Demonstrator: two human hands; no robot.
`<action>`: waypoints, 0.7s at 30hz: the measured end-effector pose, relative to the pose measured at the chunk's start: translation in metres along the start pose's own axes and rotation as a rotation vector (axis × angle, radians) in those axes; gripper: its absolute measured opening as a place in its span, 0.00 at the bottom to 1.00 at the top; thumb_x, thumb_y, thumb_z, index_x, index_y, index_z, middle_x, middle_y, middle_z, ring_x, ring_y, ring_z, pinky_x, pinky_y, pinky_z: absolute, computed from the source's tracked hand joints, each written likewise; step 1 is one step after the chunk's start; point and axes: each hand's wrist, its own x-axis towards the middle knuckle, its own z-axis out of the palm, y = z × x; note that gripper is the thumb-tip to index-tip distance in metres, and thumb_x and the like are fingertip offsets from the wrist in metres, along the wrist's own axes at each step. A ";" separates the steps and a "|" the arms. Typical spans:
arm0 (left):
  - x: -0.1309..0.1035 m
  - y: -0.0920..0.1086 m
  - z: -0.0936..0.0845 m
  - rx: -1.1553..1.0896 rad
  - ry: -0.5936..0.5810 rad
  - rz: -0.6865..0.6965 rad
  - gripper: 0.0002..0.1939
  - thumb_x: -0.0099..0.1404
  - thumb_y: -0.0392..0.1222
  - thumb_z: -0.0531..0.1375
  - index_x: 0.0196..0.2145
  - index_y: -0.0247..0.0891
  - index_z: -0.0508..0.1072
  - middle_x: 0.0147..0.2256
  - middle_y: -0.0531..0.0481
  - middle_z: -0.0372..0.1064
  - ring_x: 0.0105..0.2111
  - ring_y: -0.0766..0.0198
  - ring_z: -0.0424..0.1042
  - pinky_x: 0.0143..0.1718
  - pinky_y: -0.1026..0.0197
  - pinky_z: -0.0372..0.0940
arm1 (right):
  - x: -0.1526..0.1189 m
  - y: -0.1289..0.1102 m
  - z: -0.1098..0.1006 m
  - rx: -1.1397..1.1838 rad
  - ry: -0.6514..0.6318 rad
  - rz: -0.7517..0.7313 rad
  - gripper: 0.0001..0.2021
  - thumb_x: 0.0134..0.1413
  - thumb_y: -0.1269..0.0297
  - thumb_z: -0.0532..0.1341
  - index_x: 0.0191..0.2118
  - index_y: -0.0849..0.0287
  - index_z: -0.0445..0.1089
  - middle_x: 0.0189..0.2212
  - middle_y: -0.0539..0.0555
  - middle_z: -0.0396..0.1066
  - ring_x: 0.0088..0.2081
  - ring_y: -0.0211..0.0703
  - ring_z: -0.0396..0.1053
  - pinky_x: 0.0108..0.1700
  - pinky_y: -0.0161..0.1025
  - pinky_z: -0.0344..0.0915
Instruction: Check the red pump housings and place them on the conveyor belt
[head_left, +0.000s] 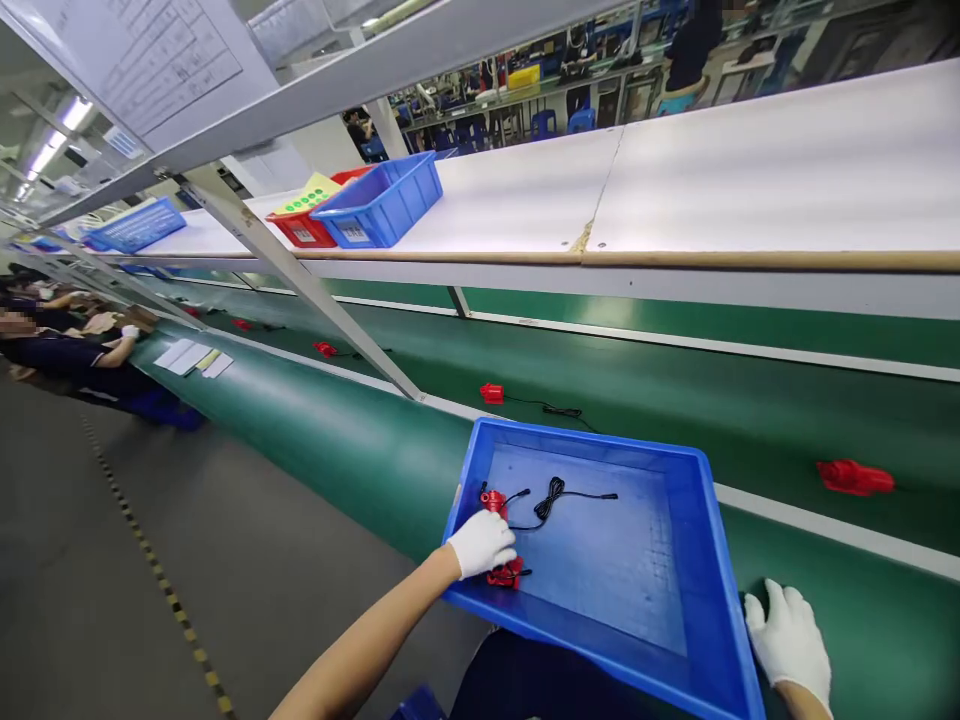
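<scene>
Gloves cover both your hands. Your left hand [482,545] reaches into the blue tray [615,560], lower centre of the frame, fingers curled between the upper red part [493,502] and the lower red part [506,573]. Your glove hides the contact, so you cannot tell whether it grips either. Your right hand [791,640], lower right, is loosely open and holds nothing visible, its thumb beside the tray's outer wall, perhaps ready to steady it.

The tray lies on the green counter [337,420] close to your lap, which likely keeps your reach short. Both red parts sit by its left wall, probably leaving you floor space; the black cable [551,495] is bundled mid-length, likely against tangling, with its plug end lying out to the right.

Past the white rail [840,530], one red piece [492,393] lies near centre and another [855,477] at right, well apart, perhaps for easy separate pickup.
</scene>
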 end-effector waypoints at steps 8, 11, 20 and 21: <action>0.008 0.015 0.034 0.171 -0.258 0.152 0.23 0.50 0.52 0.71 0.36 0.31 0.76 0.35 0.36 0.74 0.37 0.48 0.72 0.37 0.52 0.63 | -0.027 -0.076 -0.074 0.088 0.214 0.128 0.30 0.61 0.56 0.39 0.55 0.67 0.68 0.51 0.72 0.69 0.53 0.69 0.67 0.52 0.62 0.65; 0.010 0.019 0.028 0.177 -0.278 0.183 0.11 0.58 0.41 0.66 0.37 0.32 0.76 0.35 0.37 0.74 0.38 0.47 0.73 0.38 0.50 0.63 | -0.056 -0.148 -0.072 0.175 0.022 -0.224 0.25 0.65 0.57 0.42 0.54 0.65 0.68 0.54 0.65 0.69 0.56 0.56 0.66 0.62 0.53 0.59; 0.066 0.005 -0.011 0.091 -0.403 0.210 0.13 0.69 0.47 0.59 0.46 0.35 0.73 0.42 0.46 0.74 0.40 0.60 0.74 0.42 0.52 0.70 | -0.137 -0.317 0.023 0.109 -0.744 -0.957 0.12 0.61 0.59 0.61 0.46 0.60 0.72 0.39 0.52 0.74 0.39 0.39 0.73 0.44 0.40 0.72; 0.078 0.006 -0.015 0.082 -0.427 0.210 0.14 0.69 0.48 0.59 0.46 0.35 0.73 0.42 0.47 0.73 0.40 0.61 0.74 0.42 0.53 0.71 | -0.141 -0.329 0.028 0.082 -0.758 -0.968 0.14 0.62 0.57 0.61 0.47 0.62 0.71 0.41 0.54 0.73 0.40 0.39 0.72 0.44 0.41 0.72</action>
